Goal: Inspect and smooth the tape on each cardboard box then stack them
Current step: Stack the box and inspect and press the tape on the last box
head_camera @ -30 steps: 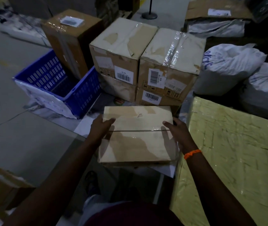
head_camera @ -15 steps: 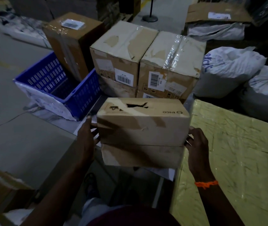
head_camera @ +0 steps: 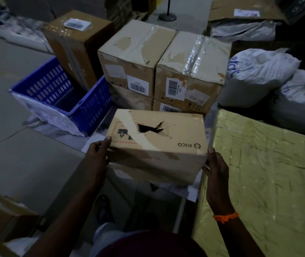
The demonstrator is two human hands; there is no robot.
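I hold a small cardboard box (head_camera: 166,145) in front of me, between both hands. A torn hole and the print "PICO" show on the face turned up, and tape runs diagonally across it. My left hand (head_camera: 97,154) grips its left end, thumb on the top edge. At the right end my right hand (head_camera: 216,167) does the same, with an orange band at the wrist. Behind it stand two taped cardboard boxes side by side, the left box (head_camera: 135,58) and the right box (head_camera: 194,65), each on a lower box.
A blue plastic crate (head_camera: 62,97) sits at the left on the floor. A brown box (head_camera: 77,45) stands behind it. White sacks (head_camera: 259,75) lie at the right. A large yellow wrapped package (head_camera: 266,182) lies beside my right arm. Another carton (head_camera: 3,216) sits at lower left.
The small box has been lifted off its resting place and turned over toward me, so the holed face with the print now points up. Both hands shifted to its ends.
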